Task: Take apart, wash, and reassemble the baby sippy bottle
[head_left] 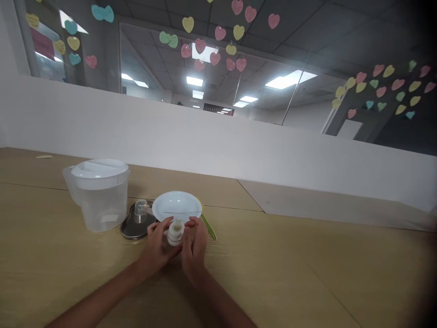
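Note:
Between my two hands is a small white bottle (pixel 175 237) with a round collar and a narrow translucent tip pointing up; its exact kind I cannot make out. My left hand (pixel 159 246) curls round its left side, thumb low in front. On the other side, my right hand (pixel 194 243) has its fingers bent against the bottle. Just beyond the fingers stands a white bowl (pixel 175 198). A clear domed cap (pixel 140 210) rests on a dark metal tray (pixel 133 230) to the left of the bowl. The bottle's lower part is mostly hidden by my hands.
A lidded translucent plastic pitcher (pixel 104 200) stands left of the tray. A green handle (pixel 209 226) sticks out from beside the bowl. Behind the wooden table (pixel 273 264) runs a low white wall (pixel 191 143), with a window bearing heart-shaped notes above it.

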{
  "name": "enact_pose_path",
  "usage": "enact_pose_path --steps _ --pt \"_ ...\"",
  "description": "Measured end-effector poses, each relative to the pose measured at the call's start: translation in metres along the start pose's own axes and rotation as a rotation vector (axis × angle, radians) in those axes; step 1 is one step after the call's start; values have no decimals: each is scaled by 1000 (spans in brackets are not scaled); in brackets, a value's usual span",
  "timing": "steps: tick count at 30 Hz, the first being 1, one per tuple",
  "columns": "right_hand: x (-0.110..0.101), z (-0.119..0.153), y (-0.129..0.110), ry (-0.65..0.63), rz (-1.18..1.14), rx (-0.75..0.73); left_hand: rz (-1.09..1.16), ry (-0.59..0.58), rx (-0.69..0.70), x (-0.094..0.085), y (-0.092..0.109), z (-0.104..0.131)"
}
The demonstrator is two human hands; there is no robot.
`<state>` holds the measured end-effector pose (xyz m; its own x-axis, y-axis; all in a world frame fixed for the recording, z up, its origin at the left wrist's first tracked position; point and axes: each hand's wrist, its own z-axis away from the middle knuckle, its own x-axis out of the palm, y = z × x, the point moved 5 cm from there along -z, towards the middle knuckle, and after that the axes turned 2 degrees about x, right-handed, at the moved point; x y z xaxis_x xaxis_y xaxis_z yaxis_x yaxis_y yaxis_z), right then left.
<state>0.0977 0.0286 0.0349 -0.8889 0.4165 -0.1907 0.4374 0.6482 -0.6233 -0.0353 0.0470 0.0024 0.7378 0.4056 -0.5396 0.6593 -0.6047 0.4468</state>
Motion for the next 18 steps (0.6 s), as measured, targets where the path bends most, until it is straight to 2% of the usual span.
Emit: enact_pose_path --steps 3,5,10,12,18 --pt "-3 -2 -6 8 39 -26 6 48 -46 -2 -4 0" --pt "-3 -3 -13 -19 75 -104 23 43 -67 -3 -4 0" --pt "4 3 -37 -165 218 -483 86 3 -41 -3 -5 -6" --pt "8 7 -43 -225 255 -585 126 -12 -40 -2 -6 -9" --pt "15 14 -51 -333 214 -669 324 -6 -208 -3 -15 -10"
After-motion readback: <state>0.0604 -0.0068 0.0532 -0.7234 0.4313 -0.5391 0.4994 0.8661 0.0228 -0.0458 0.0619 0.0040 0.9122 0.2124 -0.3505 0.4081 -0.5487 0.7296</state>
